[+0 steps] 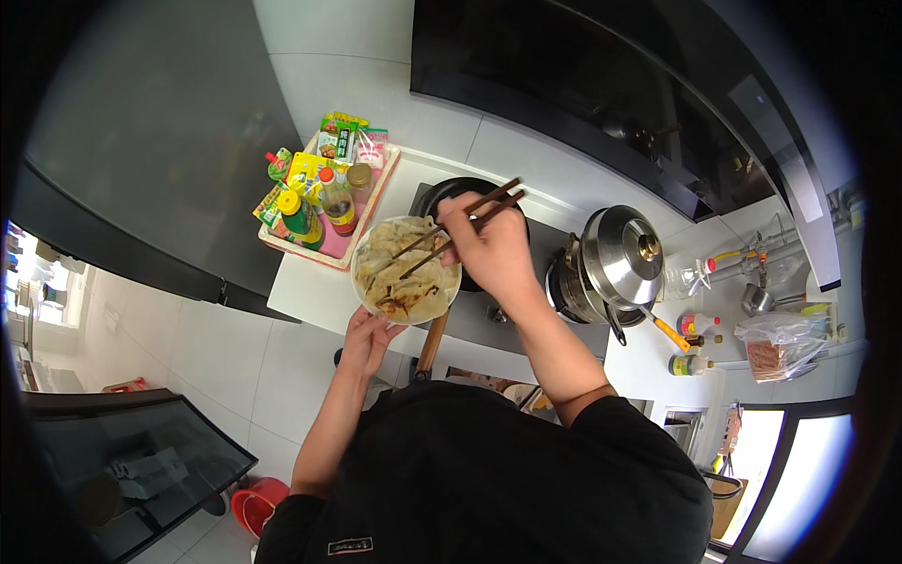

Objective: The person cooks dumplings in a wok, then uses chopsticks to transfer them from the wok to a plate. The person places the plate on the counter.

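Observation:
My left hand (369, 341) grips the near rim of a white plate (357, 296) heaped with pan-fried dumplings (416, 289), some browned. In my right hand (490, 243) is a pair of dark chopsticks (431, 247), their tips at the dumplings in the middle of the heap. Behind the plate and my right hand sits a black frying pan (451, 189) on the hob, partly hidden. Its wooden handle (433, 344) points towards me, below the plate's right side.
Left of the hob stands a seasoning tray (384, 190) with bottles and packets. A lidded steel pot (620, 247) is on the right burner, beside an orange-handled utensil (669, 333). Several bottles (694, 324) and a plastic bag (775, 352) lie further right. The range hood (564, 106) overhangs the back.

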{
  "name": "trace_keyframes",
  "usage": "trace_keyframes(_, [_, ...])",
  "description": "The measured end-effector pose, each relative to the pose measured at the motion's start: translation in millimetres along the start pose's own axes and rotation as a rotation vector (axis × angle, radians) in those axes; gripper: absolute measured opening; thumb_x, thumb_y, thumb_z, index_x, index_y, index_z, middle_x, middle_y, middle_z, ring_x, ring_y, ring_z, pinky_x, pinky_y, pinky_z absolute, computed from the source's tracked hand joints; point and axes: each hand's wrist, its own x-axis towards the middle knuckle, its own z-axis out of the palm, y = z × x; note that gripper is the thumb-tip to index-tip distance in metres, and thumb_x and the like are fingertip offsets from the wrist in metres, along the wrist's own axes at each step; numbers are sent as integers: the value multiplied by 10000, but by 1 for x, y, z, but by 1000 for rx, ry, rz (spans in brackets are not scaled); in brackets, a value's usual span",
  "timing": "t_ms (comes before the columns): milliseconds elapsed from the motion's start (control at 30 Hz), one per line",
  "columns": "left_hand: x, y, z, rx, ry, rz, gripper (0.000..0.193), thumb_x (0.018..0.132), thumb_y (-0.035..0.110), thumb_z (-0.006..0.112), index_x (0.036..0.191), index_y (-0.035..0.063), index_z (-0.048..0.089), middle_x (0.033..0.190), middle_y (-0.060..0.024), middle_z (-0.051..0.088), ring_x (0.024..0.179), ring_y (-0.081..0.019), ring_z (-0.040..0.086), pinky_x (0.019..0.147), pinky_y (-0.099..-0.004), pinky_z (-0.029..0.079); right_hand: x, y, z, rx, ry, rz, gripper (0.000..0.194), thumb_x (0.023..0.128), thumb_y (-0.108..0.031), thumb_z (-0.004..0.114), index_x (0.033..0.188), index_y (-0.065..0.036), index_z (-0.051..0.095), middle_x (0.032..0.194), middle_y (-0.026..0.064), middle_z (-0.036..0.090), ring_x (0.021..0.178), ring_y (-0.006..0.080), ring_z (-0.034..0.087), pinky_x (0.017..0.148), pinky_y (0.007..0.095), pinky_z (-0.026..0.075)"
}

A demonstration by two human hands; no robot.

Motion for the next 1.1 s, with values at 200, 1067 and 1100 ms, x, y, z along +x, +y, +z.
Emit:
trace_keyframes(200, [-13,1,-13,-27,20,-6,454,980,-17,571,1431,-1,527,1433,-182,625,1306,-333,638,1080,-531,560,28,70,-72,260,327,-106,315,1084,-226,600,930,38,676,724,36,611,536,139,661,502,252,537])
trace_keyframes(1067, [-42,22,-37,-28,92,81,455,980,36,618,1425,-7,533,1450,-193,607,1343,-362,603,1081,-526,561,19,269,-54,-114,624,334,273,1039,-194,608,1002,23,770,623,122,718,593,206,746,592,337,582])
trace_keyframes(1100, [-41,22,-36,-25,92,82,450,980,37,620,1420,-10,539,1447,-193,610,1342,-361,604,1082,-525,560,19,270,-54,-134,623,344,275,1039,-195,609,996,23,770,624,121,719,594,208,747,593,340,582])
